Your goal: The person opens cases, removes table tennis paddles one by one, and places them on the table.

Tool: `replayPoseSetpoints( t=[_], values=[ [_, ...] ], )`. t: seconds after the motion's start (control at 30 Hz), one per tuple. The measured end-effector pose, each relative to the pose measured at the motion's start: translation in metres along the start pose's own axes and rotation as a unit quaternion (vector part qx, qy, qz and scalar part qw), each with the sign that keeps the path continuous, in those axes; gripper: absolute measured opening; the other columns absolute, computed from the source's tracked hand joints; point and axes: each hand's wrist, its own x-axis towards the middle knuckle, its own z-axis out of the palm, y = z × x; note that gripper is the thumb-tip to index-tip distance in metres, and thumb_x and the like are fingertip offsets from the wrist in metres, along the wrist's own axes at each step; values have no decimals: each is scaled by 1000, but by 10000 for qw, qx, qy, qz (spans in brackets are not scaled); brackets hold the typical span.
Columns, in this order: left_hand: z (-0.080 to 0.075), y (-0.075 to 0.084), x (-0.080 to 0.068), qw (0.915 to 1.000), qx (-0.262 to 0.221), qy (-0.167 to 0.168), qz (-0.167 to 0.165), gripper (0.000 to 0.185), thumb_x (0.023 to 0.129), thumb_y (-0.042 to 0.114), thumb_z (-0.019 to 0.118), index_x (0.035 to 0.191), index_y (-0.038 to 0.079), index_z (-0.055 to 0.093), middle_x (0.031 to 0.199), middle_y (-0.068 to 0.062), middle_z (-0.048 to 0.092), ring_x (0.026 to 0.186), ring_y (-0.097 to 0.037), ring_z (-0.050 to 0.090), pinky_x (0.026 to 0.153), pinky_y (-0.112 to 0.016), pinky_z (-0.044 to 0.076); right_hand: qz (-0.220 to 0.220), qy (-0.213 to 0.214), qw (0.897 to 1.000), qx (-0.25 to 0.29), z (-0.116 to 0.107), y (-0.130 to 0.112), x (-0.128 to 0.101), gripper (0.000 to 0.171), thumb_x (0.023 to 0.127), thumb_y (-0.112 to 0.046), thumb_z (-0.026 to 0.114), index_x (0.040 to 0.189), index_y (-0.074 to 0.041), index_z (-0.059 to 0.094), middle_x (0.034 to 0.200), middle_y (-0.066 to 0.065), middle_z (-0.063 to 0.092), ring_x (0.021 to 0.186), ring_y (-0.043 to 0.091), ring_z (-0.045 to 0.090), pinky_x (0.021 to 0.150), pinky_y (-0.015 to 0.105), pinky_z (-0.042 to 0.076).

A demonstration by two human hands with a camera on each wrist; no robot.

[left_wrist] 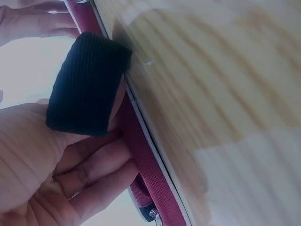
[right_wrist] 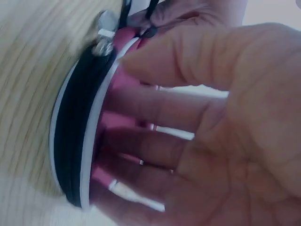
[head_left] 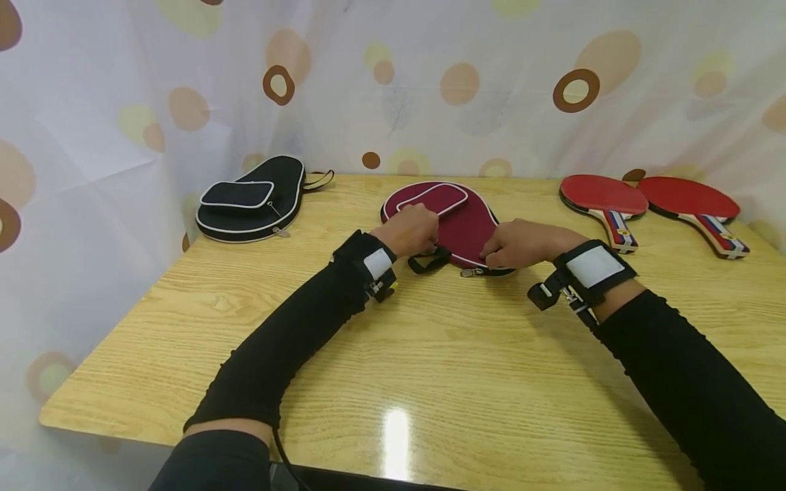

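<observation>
A burgundy paddle case (head_left: 468, 230) with white piping lies flat at the table's far middle, a piped pocket on its upper face. My left hand (head_left: 411, 230) rests on its left part beside the black wrist strap (head_left: 430, 260). In the left wrist view, that strap covers part of the thumb, and the fingers (left_wrist: 101, 172) touch the case. My right hand (head_left: 522, 243) lies at the case's right edge. The right wrist view shows its fingers (right_wrist: 150, 106) extended onto the burgundy cloth, beside the black zipper band (right_wrist: 75, 127) and metal zipper pull (right_wrist: 107, 22).
A black paddle case (head_left: 254, 198) with white piping lies at the table's far left. Two red table tennis paddles, one nearer (head_left: 602, 194) and one farther right (head_left: 688, 196), lie at the far right. A dotted curtain (head_left: 393, 88) hangs behind the wooden table (head_left: 344, 382).
</observation>
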Motion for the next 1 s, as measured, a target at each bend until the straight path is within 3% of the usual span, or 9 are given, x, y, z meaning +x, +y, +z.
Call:
replayPoseSetpoints(
  t=[0.1, 0.17, 0.33, 0.47, 0.67, 0.83, 1.0],
  values=[
    [0, -1, 1, 10000, -60, -51, -1, 19, 95, 16, 72, 80, 7, 78, 68, 2, 65, 67, -9, 54, 63, -22, 43, 88, 260, 9996, -70, 4, -6, 4, 25, 100, -25, 62, 81, -10, 71, 63, -4, 49, 58, 12, 43, 57, 29, 34],
    [0, -2, 1, 9999, -126, -94, -27, 16, 96, 16, 72, 87, 6, 81, 76, -1, 73, 72, -10, 61, 67, -23, 48, 127, 514, 9984, -198, 10, -12, 8, 27, 97, -30, 68, 80, -10, 70, 61, -5, 49, 58, 12, 44, 57, 28, 34],
    [-2, -1, 2, 9997, -213, -60, -106, 16, 95, 18, 73, 88, 5, 81, 79, -4, 75, 71, -10, 64, 66, -22, 49, 116, 909, 9936, -666, 18, -20, 13, 22, 93, -20, 74, 75, -7, 67, 59, -4, 44, 58, 12, 39, 58, 28, 30],
    [0, 1, 0, 9996, -220, -72, -155, 18, 94, 19, 73, 86, 4, 79, 70, 0, 69, 64, -7, 53, 60, -21, 41, 38, 870, 9931, -785, 18, -20, 13, 17, 93, -17, 74, 78, -8, 70, 61, -5, 46, 61, 13, 40, 60, 29, 31],
    [-4, 4, -2, 9987, -389, -309, -146, 23, 97, 9, 65, 76, 5, 73, 60, 5, 45, 59, -9, 41, 55, -20, 32, -103, 757, 9941, -774, 14, -12, 11, 6, 91, -14, 75, 88, -9, 75, 65, -6, 49, 64, 15, 43, 61, 28, 32],
    [-4, 2, -10, 9972, -629, -315, 252, 15, 93, 11, 74, 80, 4, 78, 61, 4, 47, 60, -9, 38, 55, -20, 30, -236, 850, 9910, -1004, 13, -8, 13, 5, 88, -11, 78, 84, -8, 76, 69, -3, 58, 67, 17, 48, 63, 30, 40],
    [-4, -4, -18, 9959, -673, -272, 534, 28, 91, 9, 75, 65, 4, 66, 59, 4, 34, 57, -9, 30, 55, -21, 23, -202, 952, 9903, -989, 15, -8, 16, 4, 87, -3, 76, 83, -4, 77, 68, -2, 58, 65, 15, 47, 62, 29, 40]
  ],
)
